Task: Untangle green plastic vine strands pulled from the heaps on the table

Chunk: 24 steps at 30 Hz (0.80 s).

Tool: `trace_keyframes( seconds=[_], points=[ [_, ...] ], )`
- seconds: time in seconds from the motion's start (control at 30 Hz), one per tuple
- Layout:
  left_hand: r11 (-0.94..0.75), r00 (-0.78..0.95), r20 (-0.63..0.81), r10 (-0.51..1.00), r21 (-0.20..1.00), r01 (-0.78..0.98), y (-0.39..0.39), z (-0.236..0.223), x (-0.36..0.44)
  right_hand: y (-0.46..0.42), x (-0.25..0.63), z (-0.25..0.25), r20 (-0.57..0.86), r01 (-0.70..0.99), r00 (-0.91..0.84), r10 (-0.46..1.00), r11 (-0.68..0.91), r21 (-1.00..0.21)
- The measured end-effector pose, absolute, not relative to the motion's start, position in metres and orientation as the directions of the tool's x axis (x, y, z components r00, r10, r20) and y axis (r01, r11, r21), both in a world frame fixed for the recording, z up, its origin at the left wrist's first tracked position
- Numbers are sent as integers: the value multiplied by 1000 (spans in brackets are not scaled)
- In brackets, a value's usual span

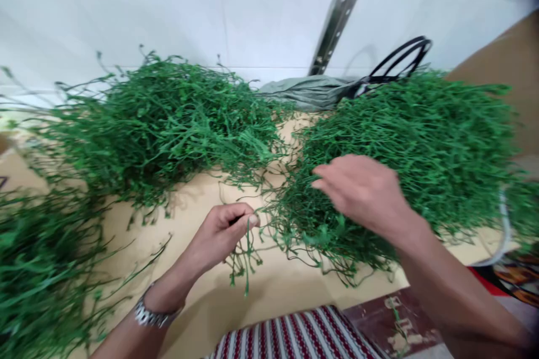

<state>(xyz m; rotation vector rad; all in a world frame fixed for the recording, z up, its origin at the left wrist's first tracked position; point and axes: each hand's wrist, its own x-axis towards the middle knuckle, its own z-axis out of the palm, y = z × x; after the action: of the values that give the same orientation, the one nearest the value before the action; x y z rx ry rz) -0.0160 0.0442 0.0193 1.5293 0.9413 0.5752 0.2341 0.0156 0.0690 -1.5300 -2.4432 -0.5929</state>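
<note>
My left hand (223, 233), with a metal watch band at its wrist, pinches a few thin green stems (248, 258) that hang down from between thumb and fingers. My right hand (357, 193) is over the near left part of a large heap of green stems (421, 140). Its fingers point left and are blurred, so I cannot tell whether they hold a stem. Loose stem ends stick out of this heap towards my left hand.
Another heap of green stems (168, 118) lies at the back left, and a third heap (37, 269) at the left edge. They rest on a pale tan surface (189, 291). Against the tiled wall (252, 5) are a metal strip (334, 31) and a grey-green bag (311, 91) with black handles.
</note>
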Motion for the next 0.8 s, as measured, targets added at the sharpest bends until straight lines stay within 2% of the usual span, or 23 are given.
trace_keyframes(
  seconds=[0.07,0.17,0.23,0.4,0.6,0.7,0.73,0.77,0.8],
  points=[
    [186,487,-219,846,976,116,45,14,-17,15,251,55,384,904,-362,850,219,367],
    [353,430,-294,854,934,-62,46,8,-19,13,268,35,297,878,-363,883,217,426],
    [398,415,-315,854,908,-130,46,7,-18,12,271,30,270,883,-361,893,234,407],
    [408,377,-318,870,894,-187,43,9,-17,13,267,46,347,917,-351,870,244,315],
    [353,333,-279,901,917,-187,38,3,-20,6,265,59,528,927,-374,762,283,248],
    [339,336,-268,903,925,-174,38,2,-18,-1,246,60,658,935,-333,676,328,136],
    [332,331,-263,906,928,-171,37,2,-16,-2,235,58,691,923,-311,653,381,55],
    [322,326,-255,910,931,-173,36,3,-15,-2,221,56,732,853,-327,597,520,-43],
    [311,321,-244,915,933,-179,35,3,-13,-1,207,52,679,790,-292,673,570,-226]
  ],
)
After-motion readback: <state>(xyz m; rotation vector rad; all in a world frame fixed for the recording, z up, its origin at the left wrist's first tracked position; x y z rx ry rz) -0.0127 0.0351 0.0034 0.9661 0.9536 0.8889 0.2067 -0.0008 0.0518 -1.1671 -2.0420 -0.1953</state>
